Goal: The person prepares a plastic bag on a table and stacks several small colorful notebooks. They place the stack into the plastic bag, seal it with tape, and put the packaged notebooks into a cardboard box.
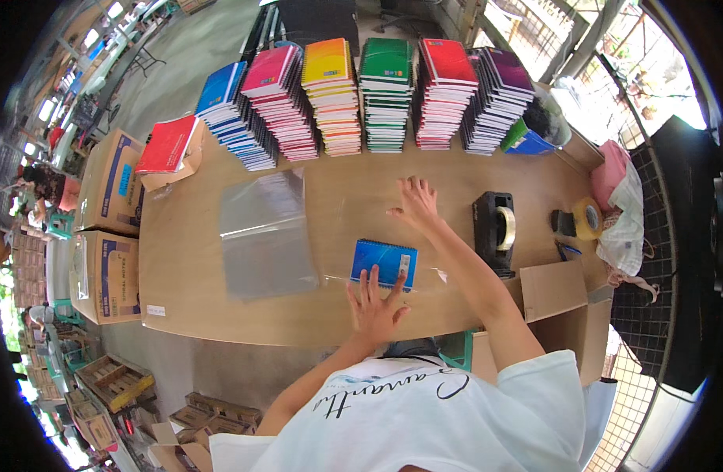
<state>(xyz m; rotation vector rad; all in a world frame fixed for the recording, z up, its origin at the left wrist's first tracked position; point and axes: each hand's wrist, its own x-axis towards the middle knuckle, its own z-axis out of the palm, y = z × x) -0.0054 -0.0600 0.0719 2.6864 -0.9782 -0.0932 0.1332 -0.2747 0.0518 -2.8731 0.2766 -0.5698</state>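
Note:
A small blue spiral notebook (383,257) lies on the table in front of me, its coil along the far edge. My left hand (375,311) rests its spread fingertips on the notebook's near part. Farther off and to the right, my right hand (416,203) is stretched out over the table, fingers apart and nothing in them. It is between the blue notebook and the stacks of notebooks. To the left of the blue notebook lie clear plastic sheets or bags (267,248). A black tape dispenser (493,228) with a tape roll stands right of my right forearm.
Along the far edge rise tall notebook stacks: blue (223,90), pink (275,75), yellow (327,67), green (386,63), red (449,67) and purple (503,75). Cardboard boxes (109,271) stand at left, topped by a red notebook (168,145). An open carton (554,291) stands near right, beside yellow tape (588,219).

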